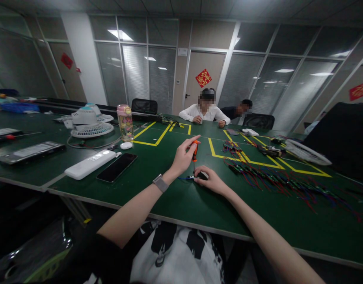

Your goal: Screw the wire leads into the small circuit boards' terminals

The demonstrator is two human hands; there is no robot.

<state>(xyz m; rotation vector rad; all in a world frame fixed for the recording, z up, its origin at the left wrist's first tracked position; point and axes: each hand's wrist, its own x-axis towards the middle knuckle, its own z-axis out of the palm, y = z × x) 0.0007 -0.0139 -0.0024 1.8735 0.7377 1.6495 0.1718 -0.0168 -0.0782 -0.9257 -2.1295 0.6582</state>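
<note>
Patterned garment (177, 256), screwdriver (194, 154), pink-lidded bottle (126, 125), contents unclear

The screwdriver (195, 155) in my left hand (183, 157) has a smooth plastic-looking handle and a metal shaft. Left of my grip, the phone (117, 167) looks glossy; beneath it, the table (205, 213) is smooth, faintly shiny.

An orange screwdriver (195, 154) stands upright over a small board (192, 178).
</note>
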